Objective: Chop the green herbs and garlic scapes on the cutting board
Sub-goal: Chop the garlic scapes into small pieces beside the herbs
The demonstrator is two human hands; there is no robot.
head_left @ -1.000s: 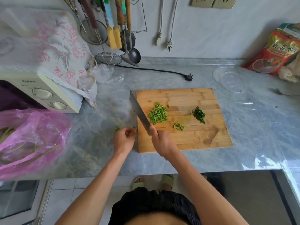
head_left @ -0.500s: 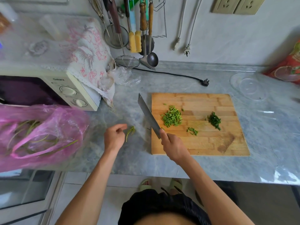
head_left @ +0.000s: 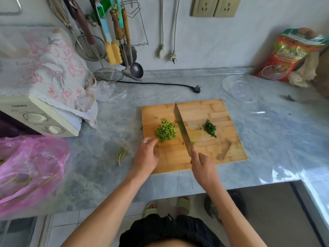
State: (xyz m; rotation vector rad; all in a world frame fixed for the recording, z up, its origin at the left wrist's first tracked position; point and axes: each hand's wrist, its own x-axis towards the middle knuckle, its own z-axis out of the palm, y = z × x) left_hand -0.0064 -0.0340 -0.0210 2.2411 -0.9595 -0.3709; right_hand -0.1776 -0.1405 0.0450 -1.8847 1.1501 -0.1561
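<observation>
Our left hand [head_left: 146, 154] has dropped the stem ends [head_left: 121, 155] on the desk [head_left: 106, 136], left of centre, and come back with loose, spread fingers to the scape pile [head_left: 165, 131] at mid-frame on the board [head_left: 213, 111]. Our right hand [head_left: 203, 168] grips the knife [head_left: 182, 129], now standing between that pile and the herbs [head_left: 210, 129] to the right. We judge the trimming done and gathering next.

A grey marbled countertop [head_left: 267, 139] fills the middle of the frame. A wooden cutting board [head_left: 213, 154] lies at its centre. At left stand a microwave [head_left: 44, 120] and a pink plastic bag [head_left: 32, 168]; loose green scape ends [head_left: 121, 155] lie left of the board. A clear lid [head_left: 239, 89] and red packet [head_left: 288, 57] sit upper right, a black plug [head_left: 196, 89] upper centre.
</observation>
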